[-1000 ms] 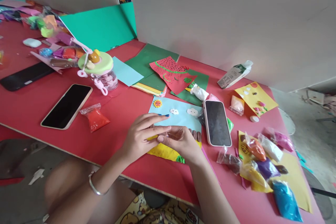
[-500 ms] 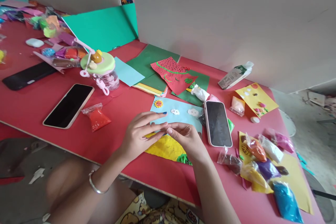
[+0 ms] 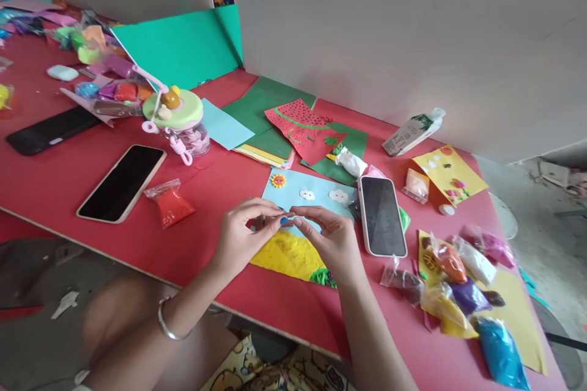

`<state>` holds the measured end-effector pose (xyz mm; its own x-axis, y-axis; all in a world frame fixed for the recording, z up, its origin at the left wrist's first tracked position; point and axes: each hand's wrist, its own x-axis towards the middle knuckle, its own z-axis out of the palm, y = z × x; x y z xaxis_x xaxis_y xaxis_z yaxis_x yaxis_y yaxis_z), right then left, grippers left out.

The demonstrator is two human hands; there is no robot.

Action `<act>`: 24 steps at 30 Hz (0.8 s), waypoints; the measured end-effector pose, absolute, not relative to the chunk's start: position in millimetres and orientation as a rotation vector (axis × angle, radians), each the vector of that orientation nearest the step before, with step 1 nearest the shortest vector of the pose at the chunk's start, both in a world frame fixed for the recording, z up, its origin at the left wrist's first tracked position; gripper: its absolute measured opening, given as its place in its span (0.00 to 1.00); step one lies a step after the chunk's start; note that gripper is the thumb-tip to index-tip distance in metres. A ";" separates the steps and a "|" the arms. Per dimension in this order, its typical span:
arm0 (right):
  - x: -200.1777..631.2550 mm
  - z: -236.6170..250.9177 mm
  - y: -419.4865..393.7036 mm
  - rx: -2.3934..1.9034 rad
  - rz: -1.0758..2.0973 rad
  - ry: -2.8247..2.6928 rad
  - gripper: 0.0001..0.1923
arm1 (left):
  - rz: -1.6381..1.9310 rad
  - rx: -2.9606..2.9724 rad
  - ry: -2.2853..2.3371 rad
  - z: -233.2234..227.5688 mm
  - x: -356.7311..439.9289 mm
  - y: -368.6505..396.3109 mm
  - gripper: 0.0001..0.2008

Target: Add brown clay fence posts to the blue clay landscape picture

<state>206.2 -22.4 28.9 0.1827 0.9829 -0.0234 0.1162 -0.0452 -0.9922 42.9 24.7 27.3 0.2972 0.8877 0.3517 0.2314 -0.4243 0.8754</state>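
Hands meet above the near edge of the red surface [image 3: 59,183]: the left hand [image 3: 243,235] and the right hand [image 3: 332,241] have their fingertips drawn together, pinching between them a small dark piece (too small to identify) just over the craft card [image 3: 293,195]. Both hands are closed on that piece, thumbs against forefingers. A silver bangle [image 3: 166,322] circles the left wrist.

The card lies flat under the hands, its near part covered in yellow clay [image 3: 287,253] with a green tuft at the corner, its far part pale blue with a little sun [image 3: 277,181] and two white clouds [image 3: 338,195].

Just right of the card a white-cased phone [image 3: 381,215] lies face up; further right, clay bags [image 3: 458,284] of several colours sit on a yellow sheet. Left of the hands lie a red clay bag [image 3: 169,204] and a second phone [image 3: 121,183].

Further back stand a jar with a green lid [image 3: 177,119], a stack of coloured paper [image 3: 263,128], a red watermelon cutout [image 3: 302,128] and a small carton [image 3: 413,128]. A green sheet [image 3: 183,46] leans against the grey partition.
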 end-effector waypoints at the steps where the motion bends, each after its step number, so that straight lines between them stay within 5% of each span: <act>1: 206.3 28.2 -22.3 -1.408 1.035 -1.132 0.12 | 1.143 1.805 1.002 26.7 43.1 24.6 0.05; 24: 213.0 28.8 -20.3 -1.501 1.012 -1.233 0.12 | 0.969 1.726 1.026 26.6 43.0 26.8 0.09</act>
